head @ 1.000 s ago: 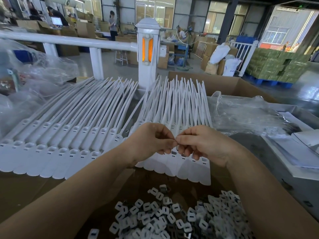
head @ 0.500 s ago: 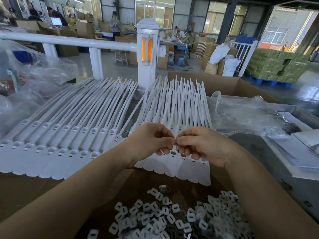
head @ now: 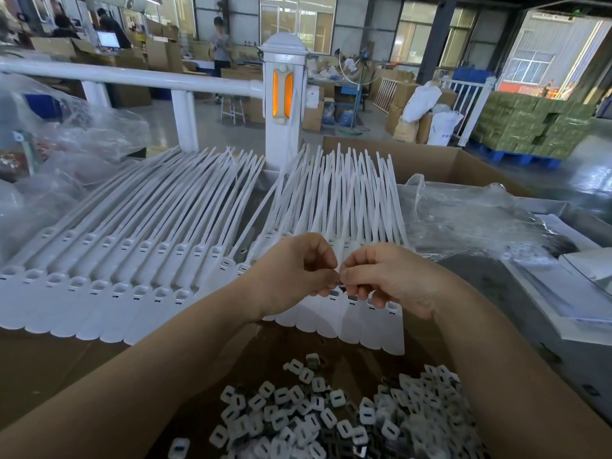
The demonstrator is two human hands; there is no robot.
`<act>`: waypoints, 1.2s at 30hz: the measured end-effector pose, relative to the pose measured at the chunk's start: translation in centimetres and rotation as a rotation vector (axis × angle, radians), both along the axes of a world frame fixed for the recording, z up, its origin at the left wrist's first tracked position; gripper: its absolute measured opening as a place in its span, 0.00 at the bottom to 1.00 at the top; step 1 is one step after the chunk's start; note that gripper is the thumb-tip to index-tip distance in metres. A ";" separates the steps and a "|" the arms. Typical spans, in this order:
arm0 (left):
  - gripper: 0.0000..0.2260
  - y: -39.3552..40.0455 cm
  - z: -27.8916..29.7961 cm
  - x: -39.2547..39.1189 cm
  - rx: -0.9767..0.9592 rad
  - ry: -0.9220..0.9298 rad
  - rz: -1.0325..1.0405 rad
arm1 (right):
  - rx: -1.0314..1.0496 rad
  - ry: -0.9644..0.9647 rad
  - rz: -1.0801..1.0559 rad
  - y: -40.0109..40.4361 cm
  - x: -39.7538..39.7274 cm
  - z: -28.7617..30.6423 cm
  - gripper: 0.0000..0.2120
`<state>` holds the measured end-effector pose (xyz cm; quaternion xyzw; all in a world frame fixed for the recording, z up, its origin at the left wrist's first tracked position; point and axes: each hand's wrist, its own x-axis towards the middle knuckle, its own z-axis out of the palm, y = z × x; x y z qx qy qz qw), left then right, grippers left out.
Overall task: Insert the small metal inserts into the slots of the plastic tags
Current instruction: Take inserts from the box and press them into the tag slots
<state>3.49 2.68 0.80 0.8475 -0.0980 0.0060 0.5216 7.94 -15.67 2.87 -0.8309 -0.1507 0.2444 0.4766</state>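
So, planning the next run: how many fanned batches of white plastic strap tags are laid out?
2. The left batch fans out at left; the right batch lies centre-right, partly hidden beneath the left hand and right hand. More may lie outside view.

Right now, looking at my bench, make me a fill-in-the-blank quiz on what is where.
1. The pile of small inserts lies ____ the camera than the hands.
2. The fingertips of the left hand and right hand meet above the ____ group of white tags.
3. The post behind the tags has panels coloured ____.

Missing words: nearer to; right; orange
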 end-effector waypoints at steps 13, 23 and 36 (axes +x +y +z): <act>0.04 -0.5 -1.5 0.1 0.453 -0.197 -0.030 | -0.189 -0.045 -0.168 -0.9 0.9 -0.2 0.04; 0.03 -0.6 -2.0 0.5 0.470 -0.197 -0.057 | -0.407 0.002 -0.166 -1.7 0.7 0.7 0.05; 0.04 -0.3 -2.5 0.8 0.486 -0.204 -0.085 | -0.535 -0.007 -0.092 -2.1 1.1 0.4 0.10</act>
